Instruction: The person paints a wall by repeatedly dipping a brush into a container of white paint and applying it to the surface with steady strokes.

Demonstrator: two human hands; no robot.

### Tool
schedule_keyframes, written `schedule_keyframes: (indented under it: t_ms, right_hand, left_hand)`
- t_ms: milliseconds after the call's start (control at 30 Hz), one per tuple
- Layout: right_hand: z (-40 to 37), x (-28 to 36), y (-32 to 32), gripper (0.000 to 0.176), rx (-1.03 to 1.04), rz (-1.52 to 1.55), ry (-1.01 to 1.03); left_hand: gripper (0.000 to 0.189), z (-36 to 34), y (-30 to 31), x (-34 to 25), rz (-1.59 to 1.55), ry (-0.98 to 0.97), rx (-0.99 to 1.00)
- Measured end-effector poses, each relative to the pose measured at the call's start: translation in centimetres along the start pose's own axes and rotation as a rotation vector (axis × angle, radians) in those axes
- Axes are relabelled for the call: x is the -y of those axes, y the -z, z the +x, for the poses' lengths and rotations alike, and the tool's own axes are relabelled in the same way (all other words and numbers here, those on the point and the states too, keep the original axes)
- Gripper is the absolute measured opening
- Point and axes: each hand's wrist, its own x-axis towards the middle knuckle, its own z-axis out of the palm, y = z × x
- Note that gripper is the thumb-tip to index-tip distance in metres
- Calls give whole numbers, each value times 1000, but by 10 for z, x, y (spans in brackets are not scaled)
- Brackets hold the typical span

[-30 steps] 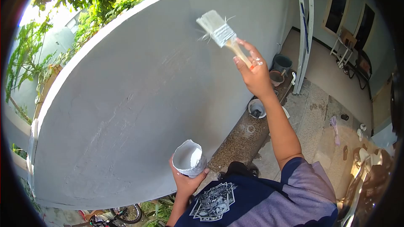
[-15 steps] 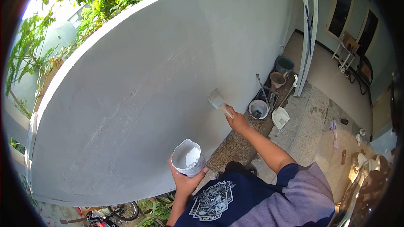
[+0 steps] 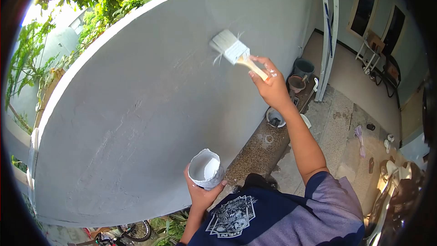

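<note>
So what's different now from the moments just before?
The right hand and its brush went down along the wall, then came back up, ending slightly lower than at first. Nothing was picked up or let go. The left hand still holds the white-smeared container in about the same place.

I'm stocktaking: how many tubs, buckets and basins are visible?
4: the paint tub in the left hand, and the dark bucket, brown bucket and pale basin beside the wall. The right arm may hide more.
</note>
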Motion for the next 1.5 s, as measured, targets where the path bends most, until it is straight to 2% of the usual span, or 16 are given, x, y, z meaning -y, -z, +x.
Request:
schedule_keyframes:
  t_ms: [100,167,267,333,400,500,600,733,800,900,1000,1200,1267,1333,1400,1500]
  right_hand:
    - [13,23,-6,33,-73,172,11]
    - [3,11,-23,33,89,-25,-107]
    - [-57,-76,-73,37,-2,-47,15]
    - [-103,-96,-71,40,194,-140,-310]
    - [-139,-105,-66,40,336,-300,-475]
    - [-176,-149,-55,39,488,-397,-484]
    - [-150,-148,-56,37,375,-295,-391]
    - [-53,-35,-22,37,300,-249,-343]
    - [-36,-21,-16,37,60,1,-138]
    - [-8,10,-10,35,-116,235,-45]
    - [-5,10,-28,35,-40,141,-11]
    - [-146,-128,-100,43,49,-60,-183]
    - [-201,-151,-99,42,204,-137,-499]
    - [-236,-173,-90,39,273,-206,-491]
    - [-226,-174,-87,37,331,-276,-478]
    - [-135,-106,-65,33,264,-232,-475]
  left_hand:
    - [107,1,-2,0,8,44,13]
    - [107,1,-2,-6,28,-4,21]
    - [107,-2,2,-5,51,-16,19]
    - [107,-4,3,-9,7,4,1]
    - [107,-6,8,-7,-33,27,-19]
    - [109,-11,13,-3,42,43,-58]
    - [109,-8,14,-6,-2,10,-68]
    - [107,-11,17,-9,61,-4,-78]
    - [106,-6,14,-11,47,-10,-83]
    - [107,-5,10,-13,-52,47,-71]
    - [107,-4,11,-10,0,55,-64]
    - [108,-12,18,-9,33,-1,-53]
    - [109,-16,22,-8,17,22,-78]
    - [110,-21,27,-6,31,29,-100]
    - [110,-20,30,-5,43,25,-115]
    - [110,-21,30,-7,3,26,-139]
